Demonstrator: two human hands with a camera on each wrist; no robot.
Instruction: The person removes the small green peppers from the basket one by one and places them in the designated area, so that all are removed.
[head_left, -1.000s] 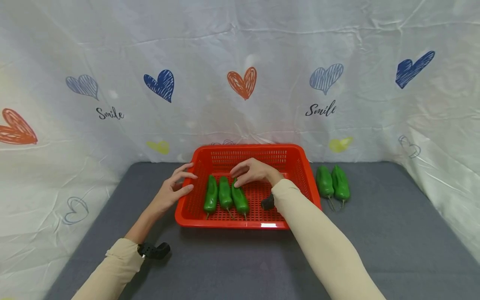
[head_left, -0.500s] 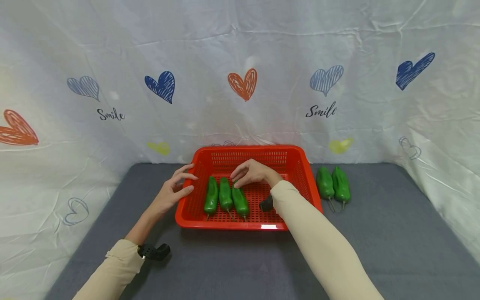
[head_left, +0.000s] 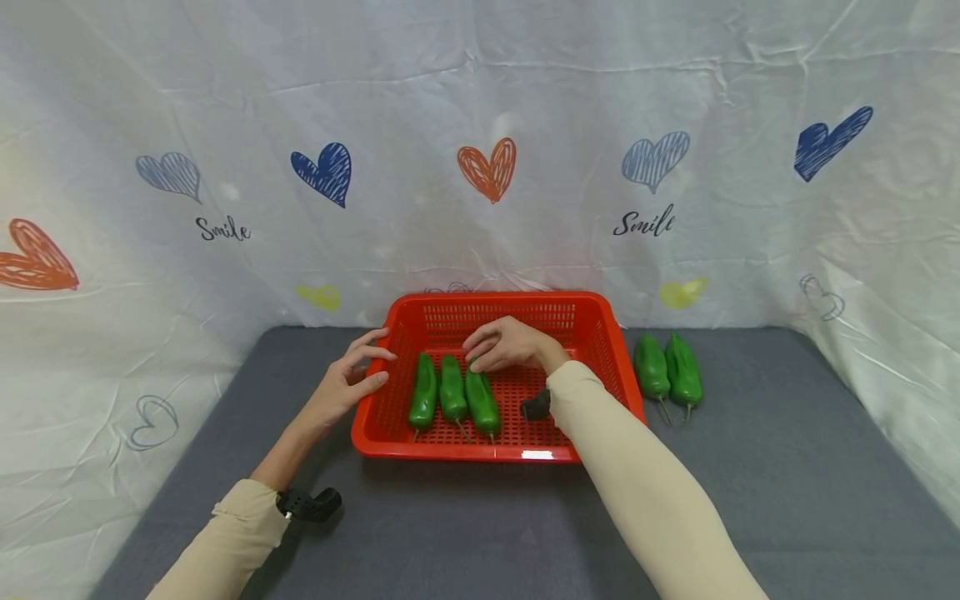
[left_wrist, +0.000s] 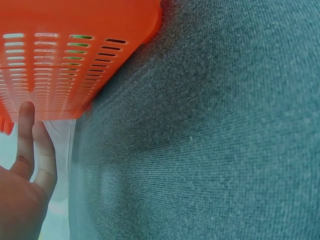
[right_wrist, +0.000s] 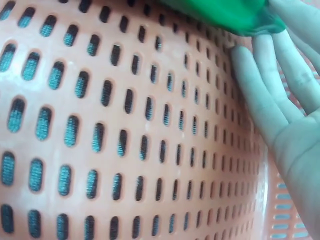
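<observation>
Three green peppers lie side by side in a red perforated basket (head_left: 457, 452). At the far tip of the rightmost pepper (head_left: 483, 404), my right hand (head_left: 517, 343) pinches with thumb and fingers. The right wrist view shows the fingers at the tip of that pepper (right_wrist: 230, 15), just over the slotted basket floor (right_wrist: 150, 125). The left pepper (head_left: 423, 396) and the middle pepper (head_left: 453, 392) lie untouched. My left hand (head_left: 341, 387) rests at the basket's left rim with fingers extended; in the left wrist view, fingers (left_wrist: 44, 155) reach along the outer wall (left_wrist: 60, 75).
Right of the basket, two more green peppers (head_left: 667, 367) lie together on the grey cloth (head_left: 480, 533). A white curtain (head_left: 405, 100) with printed hearts hangs right behind the basket. Black straps with devices sit on both wrists.
</observation>
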